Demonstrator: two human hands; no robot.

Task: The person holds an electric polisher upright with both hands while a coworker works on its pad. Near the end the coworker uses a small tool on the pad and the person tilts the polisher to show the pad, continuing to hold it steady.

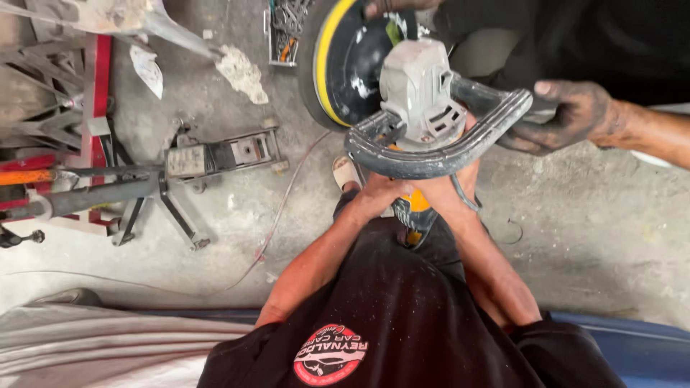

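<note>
Both hands around polisher

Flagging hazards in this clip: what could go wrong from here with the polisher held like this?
Both hands, left hand and right hand, grip the polisher body close under its loop handle; a slip could bring fingers near the pad. Another person's dirty hand also holds the handle, so uncoordinated pulls could twist it. The cable on the floor might snag.

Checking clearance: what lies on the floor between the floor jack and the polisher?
In the head view, bare concrete floor crossed by a thin pinkish cord, plus a sandalled foot beside the polisher.
</note>
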